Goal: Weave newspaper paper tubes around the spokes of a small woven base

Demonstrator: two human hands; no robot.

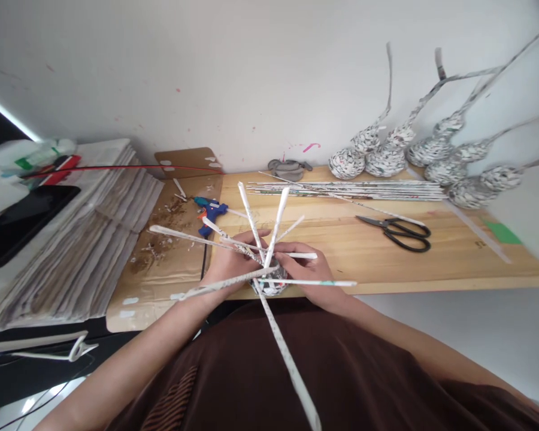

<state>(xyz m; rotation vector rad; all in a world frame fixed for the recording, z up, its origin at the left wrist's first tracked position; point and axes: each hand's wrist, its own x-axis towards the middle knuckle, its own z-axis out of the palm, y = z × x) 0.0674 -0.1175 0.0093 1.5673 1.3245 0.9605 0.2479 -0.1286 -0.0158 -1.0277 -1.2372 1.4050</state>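
Cradling a woven paper piece (276, 290) at the near edge of the wooden tabletop (458, 266)

Angling both forearms (161, 338) inward. Curving the left hand (233, 263) around the left side, extending fingers behind. Cupping the right side with the right hand (309, 269), laying the thumb toward the middle. Gripping the piece between both, amid radiating paper strips (276, 227); cannot tell whether also pinching any single strip.
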